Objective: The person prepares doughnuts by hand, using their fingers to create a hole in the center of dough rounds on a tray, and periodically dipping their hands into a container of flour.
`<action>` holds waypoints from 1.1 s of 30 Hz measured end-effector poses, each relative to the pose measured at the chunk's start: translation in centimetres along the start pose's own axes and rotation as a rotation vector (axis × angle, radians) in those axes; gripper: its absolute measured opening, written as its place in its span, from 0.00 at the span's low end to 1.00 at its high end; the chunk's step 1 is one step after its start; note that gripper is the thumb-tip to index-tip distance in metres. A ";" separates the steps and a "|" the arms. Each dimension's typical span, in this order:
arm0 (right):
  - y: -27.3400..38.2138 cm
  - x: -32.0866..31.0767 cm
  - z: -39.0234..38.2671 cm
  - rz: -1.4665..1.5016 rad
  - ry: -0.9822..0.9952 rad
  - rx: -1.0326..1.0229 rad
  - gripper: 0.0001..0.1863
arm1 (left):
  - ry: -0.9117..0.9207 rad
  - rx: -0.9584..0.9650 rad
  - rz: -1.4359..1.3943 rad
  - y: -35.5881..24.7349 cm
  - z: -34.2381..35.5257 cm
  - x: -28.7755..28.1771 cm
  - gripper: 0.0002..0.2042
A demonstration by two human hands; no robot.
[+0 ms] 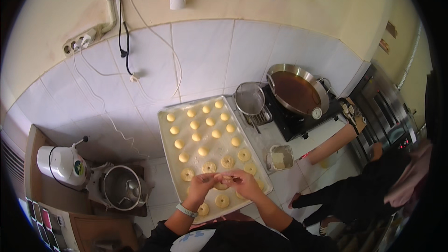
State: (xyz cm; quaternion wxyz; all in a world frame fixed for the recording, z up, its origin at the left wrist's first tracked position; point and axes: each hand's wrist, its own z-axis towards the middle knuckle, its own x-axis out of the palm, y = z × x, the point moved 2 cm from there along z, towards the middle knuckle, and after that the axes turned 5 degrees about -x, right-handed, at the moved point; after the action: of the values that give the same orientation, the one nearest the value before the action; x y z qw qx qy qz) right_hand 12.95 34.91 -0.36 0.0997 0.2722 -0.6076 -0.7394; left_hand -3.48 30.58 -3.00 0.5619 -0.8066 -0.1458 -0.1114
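Note:
My left hand (199, 189) and my right hand (244, 184) meet over the near part of a large floured baking tray (218, 147). Between their fingertips is a small piece of dough (227, 178), mostly covered by the fingers. Below and around them on the tray lie dough rings (222, 200), pale and flattened with a hole in the middle. Farther back, several round dough balls (196, 136) sit in loose rows. Part of the rings nearest my hands is hidden.
A wide pan of brown oil (294, 91) stands on a black burner (287, 130), right of the tray. Beside it are a mesh strainer (249, 99) and a flour-dusted plastic container (280, 157). A stand mixer (65, 165) is left. Another person (354, 191) stands by an oven (389, 109).

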 end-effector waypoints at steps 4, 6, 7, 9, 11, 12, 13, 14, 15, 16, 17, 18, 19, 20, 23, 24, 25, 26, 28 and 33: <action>0.0 -0.1 0.5 0.269 -0.026 0.197 0.13 | -0.056 -0.024 -0.035 0.0 -0.6 -0.4 0.13; 0.5 0.4 0.9 0.273 0.013 0.085 0.14 | -0.035 -0.014 -0.011 -0.9 -1.2 0.1 0.13; 0.3 0.8 1.0 0.314 0.028 0.086 0.15 | -0.057 -0.022 0.020 -0.8 -1.1 -0.3 0.14; 1.1 1.3 1.2 0.352 0.070 0.122 0.15 | -0.120 0.003 -0.039 -0.7 -1.6 -1.1 0.14; 1.7 1.0 1.4 0.344 0.100 0.170 0.15 | -0.165 0.028 -0.135 -0.8 -2.3 -1.0 0.14; 1.8 0.8 1.9 0.328 0.102 0.185 0.14 | -0.146 0.011 -0.151 -1.2 -2.5 -0.8 0.13; 1.8 0.8 1.9 0.312 0.105 0.199 0.14 | -0.128 -0.005 -0.168 -1.2 -2.8 -0.7 0.13; 1.8 1.2 1.6 0.317 0.117 0.209 0.14 | -0.141 -0.012 -0.174 -0.9 -3.0 -0.7 0.13; 2.1 1.5 1.7 0.297 0.160 0.167 0.14 | -0.115 0.000 -0.187 -0.9 -3.0 -0.6 0.13; 2.4 1.8 1.8 0.278 0.203 0.124 0.15 | -0.089 0.013 -0.201 -0.9 -3.1 -0.6 0.14; 2.6 1.6 1.9 0.279 0.218 0.120 0.15 | -0.102 0.020 -0.204 -1.0 -3.4 -0.6 0.14; 2.8 1.1 1.9 0.314 0.226 0.138 0.14 | -0.140 0.043 -0.209 -1.1 -3.7 -0.5 0.14; 2.9 0.8 2.0 0.348 0.233 0.155 0.14 | -0.178 0.065 -0.213 -1.3 -3.9 -0.5 0.15; 3.0 0.7 2.3 0.347 0.245 0.153 0.14 | -0.187 0.072 -0.218 -1.5 -4.0 -0.4 0.15; 2.6 1.1 2.3 0.314 0.236 0.122 0.14 | -0.169 0.028 -0.279 -1.0 -4.4 0.0 0.15; 2.3 1.7 2.2 0.357 0.248 0.114 0.14 | -0.190 0.045 -0.281 -0.9 -4.4 0.0 0.16; 2.2 2.0 2.1 0.400 0.260 0.107 0.14 | -0.210 0.062 -0.282 -0.7 -4.4 -0.1 0.16; 2.2 1.8 2.1 0.401 0.272 0.101 0.14 | -0.220 0.071 -0.284 -0.4 -4.4 -0.1 0.16; 2.1 0.9 2.1 0.301 0.252 0.130 0.14 | -0.275 0.145 -0.405 0.1 -4.8 -0.2 0.16; 2.1 1.4 2.1 0.342 0.342 0.113 0.15 | -0.244 0.068 -0.322 0.6 -5.1 0.6 0.15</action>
State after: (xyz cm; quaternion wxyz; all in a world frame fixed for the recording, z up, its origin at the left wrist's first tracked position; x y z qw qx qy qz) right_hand 10.36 35.49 1.47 0.3096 0.2916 -0.6595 -0.6198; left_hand -2.81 25.67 -1.58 0.5420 -0.7607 -0.3439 -0.0963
